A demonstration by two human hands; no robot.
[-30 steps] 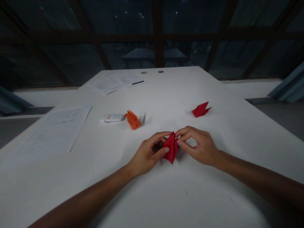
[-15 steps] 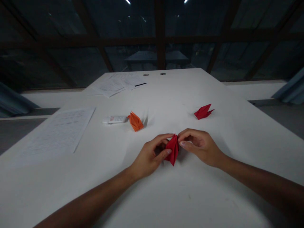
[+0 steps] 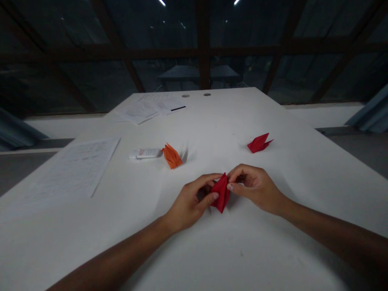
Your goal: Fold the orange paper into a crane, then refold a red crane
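Just above the near part of the table, a folded red origami piece [image 3: 222, 193] is between my two hands, its pointed tip upward. My left hand [image 3: 194, 198] grips it from the left, thumb on the front face and fingers behind. From the right, my right hand [image 3: 253, 186] pinches its upper right edge between thumb and fingertips. A second red origami piece [image 3: 259, 143] lies farther off to the right. To the left, an orange origami piece [image 3: 172, 156] rests by one end of a white packet with printing [image 3: 146, 153].
A written sheet of paper [image 3: 72, 169] lies on the left of the white table [image 3: 212, 129]. More papers [image 3: 142, 107] and a black strip [image 3: 178, 108] are at the far left. Two round discs [image 3: 207, 94] sit near the far edge, before dark windows.
The red piece in my hands has turned slightly, and its front face looks flatter and wider. Both hands keep nearly the same place. The view has shifted a little.
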